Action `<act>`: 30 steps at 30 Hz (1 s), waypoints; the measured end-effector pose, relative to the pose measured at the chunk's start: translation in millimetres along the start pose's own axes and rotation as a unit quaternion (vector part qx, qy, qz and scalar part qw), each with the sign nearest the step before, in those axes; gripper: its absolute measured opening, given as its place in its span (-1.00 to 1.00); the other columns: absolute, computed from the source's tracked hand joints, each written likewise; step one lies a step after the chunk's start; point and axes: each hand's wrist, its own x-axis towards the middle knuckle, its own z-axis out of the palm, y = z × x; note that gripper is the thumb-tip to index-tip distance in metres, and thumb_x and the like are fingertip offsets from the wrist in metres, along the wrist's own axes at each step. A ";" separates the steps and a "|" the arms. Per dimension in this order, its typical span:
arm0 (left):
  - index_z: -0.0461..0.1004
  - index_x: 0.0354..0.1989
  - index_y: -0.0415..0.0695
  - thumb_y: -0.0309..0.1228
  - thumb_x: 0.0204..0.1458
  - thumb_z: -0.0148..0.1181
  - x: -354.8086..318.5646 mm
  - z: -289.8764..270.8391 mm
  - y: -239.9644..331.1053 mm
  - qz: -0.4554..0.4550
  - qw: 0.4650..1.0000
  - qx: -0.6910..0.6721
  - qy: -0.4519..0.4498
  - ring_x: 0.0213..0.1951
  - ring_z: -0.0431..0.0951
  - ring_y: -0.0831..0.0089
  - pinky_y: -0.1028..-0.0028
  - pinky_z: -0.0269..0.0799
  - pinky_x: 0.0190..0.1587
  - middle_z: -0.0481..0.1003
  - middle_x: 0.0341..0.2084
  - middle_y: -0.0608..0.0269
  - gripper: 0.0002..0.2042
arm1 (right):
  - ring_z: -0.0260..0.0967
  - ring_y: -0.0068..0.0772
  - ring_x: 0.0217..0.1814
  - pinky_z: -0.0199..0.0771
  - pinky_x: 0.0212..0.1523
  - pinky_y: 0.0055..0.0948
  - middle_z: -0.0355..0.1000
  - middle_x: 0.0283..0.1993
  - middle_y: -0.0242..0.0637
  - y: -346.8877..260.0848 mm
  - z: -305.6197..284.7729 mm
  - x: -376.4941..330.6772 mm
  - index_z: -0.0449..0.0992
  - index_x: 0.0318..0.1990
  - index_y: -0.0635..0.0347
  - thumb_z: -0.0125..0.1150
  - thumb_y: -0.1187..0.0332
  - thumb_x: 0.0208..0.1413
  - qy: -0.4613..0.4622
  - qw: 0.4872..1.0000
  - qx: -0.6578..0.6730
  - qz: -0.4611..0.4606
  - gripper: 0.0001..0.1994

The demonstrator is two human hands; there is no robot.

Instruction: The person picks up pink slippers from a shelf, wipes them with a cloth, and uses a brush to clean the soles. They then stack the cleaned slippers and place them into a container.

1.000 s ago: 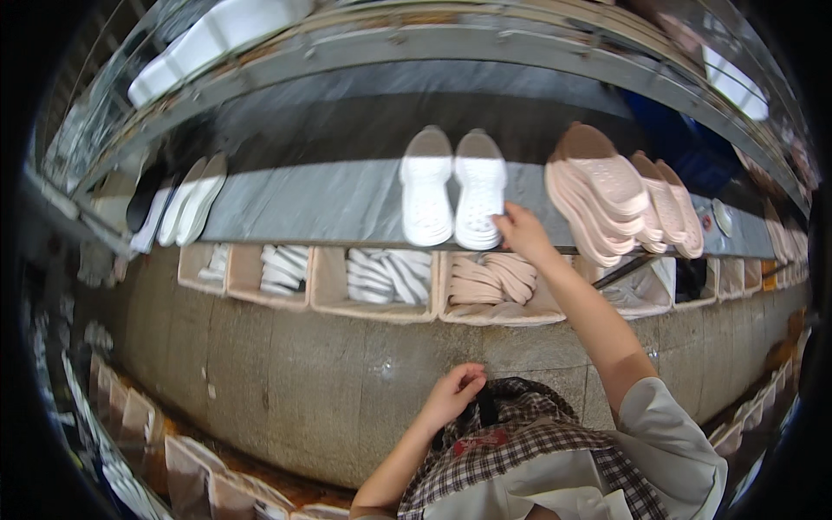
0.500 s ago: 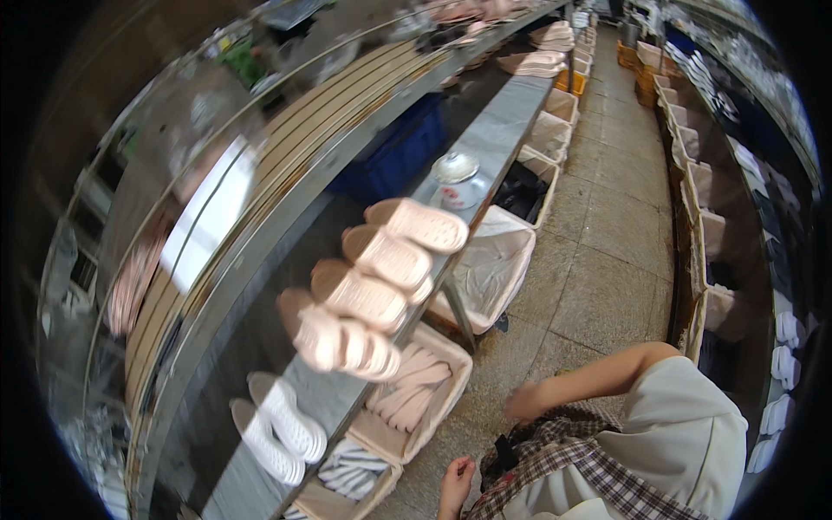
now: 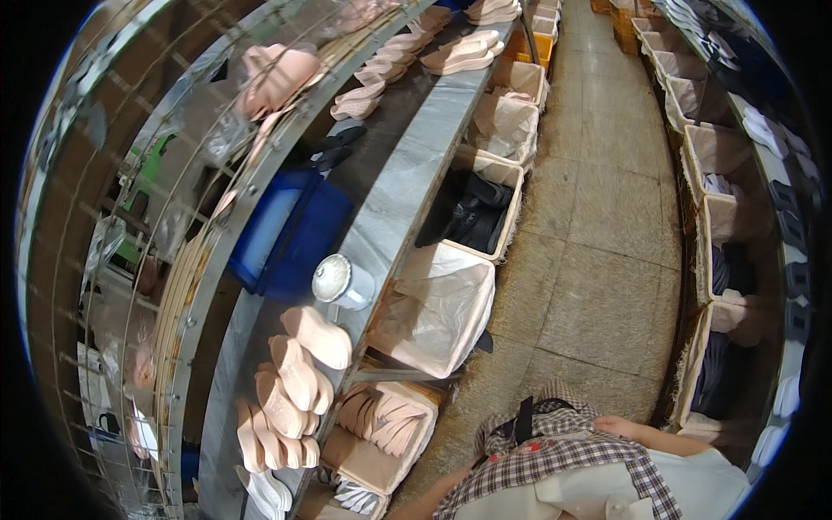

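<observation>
Pink foam shoe soles [image 3: 290,394] lie in an overlapping row on the grey metal bench [image 3: 407,186] at the lower left, under a wire rack [image 3: 186,217] that runs along that side. Just beyond them on the bench stands a metal cup [image 3: 340,282] with a shiny lid, next to a blue crate [image 3: 290,230]. Under the bench edge sits a line of fabric-lined bins: one [image 3: 381,433] filled with more pink soles, one [image 3: 438,303] lined with pale cloth, one [image 3: 477,212] holding dark pieces. The paved aisle [image 3: 598,217] runs up the middle. At the bottom, the person's checked apron [image 3: 555,455] and both forearms show; the left arm [image 3: 425,503] lies nearest the sole bin, the right arm [image 3: 646,431] points toward the bins [image 3: 724,234] on the right. Neither hand is visible, so I cannot tell how the fingers are set.
</observation>
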 end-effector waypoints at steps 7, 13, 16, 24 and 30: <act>0.27 0.11 -0.25 -0.29 0.11 0.04 147.5 -33.8 55.8 0.123 0.990 0.068 0.026 0.02 0.39 0.09 0.28 0.26 0.11 0.42 -0.05 -0.07 -0.57 | 0.15 -0.59 -0.50 0.25 -0.44 -0.51 0.23 -0.54 -0.45 -9.5 -52.0 5.7 0.33 -0.43 0.19 -0.14 0.22 0.30 0.176 0.981 0.014 -0.075 -0.70; 0.27 0.08 -0.31 -0.20 0.07 0.10 261.9 -80.3 157.5 -0.017 0.974 0.196 0.109 -0.06 0.43 0.03 0.27 0.32 -0.01 0.41 -0.11 -0.19 -0.50 | -0.05 -0.58 -0.61 0.08 -0.56 -0.41 0.03 -0.65 -0.42 -59.9 -111.9 34.7 0.15 -0.59 0.16 -0.17 0.22 0.32 0.256 0.962 -0.031 -0.092 -0.60; 0.27 0.08 -0.30 -0.14 0.02 0.14 326.4 -113.5 210.8 -0.020 0.965 0.220 0.144 -0.04 0.42 -0.01 0.23 0.32 0.02 0.40 -0.08 -0.22 -0.45 | -0.08 -0.65 -0.61 0.02 -0.57 -0.42 0.06 -0.66 -0.47 -103.2 -146.0 59.6 0.10 -0.65 0.09 -0.12 0.16 0.30 0.327 0.941 0.080 -0.043 -0.56; 0.30 0.06 -0.24 -0.28 0.06 0.15 433.2 -214.9 339.8 0.010 0.987 0.152 0.051 -0.12 0.50 0.26 0.34 0.42 -0.08 0.45 -0.12 0.00 -0.57 | 0.28 -0.47 -0.40 0.32 -0.33 -0.44 0.35 -0.44 -0.29 -203.8 -279.3 145.4 0.39 -0.30 0.31 0.08 0.35 0.14 0.470 0.880 0.039 -0.053 -0.83; 0.33 0.03 -0.23 -0.23 0.06 0.12 472.7 -261.9 403.2 -0.018 0.975 0.204 0.083 -0.13 0.51 0.21 0.37 0.40 -0.07 0.46 -0.13 -0.01 -0.58 | 0.29 -0.52 -0.31 0.35 -0.26 -0.49 0.35 -0.35 -0.35 -285.9 -377.4 185.8 0.38 -0.21 0.28 0.06 0.43 0.12 0.405 0.907 0.091 -0.067 -0.87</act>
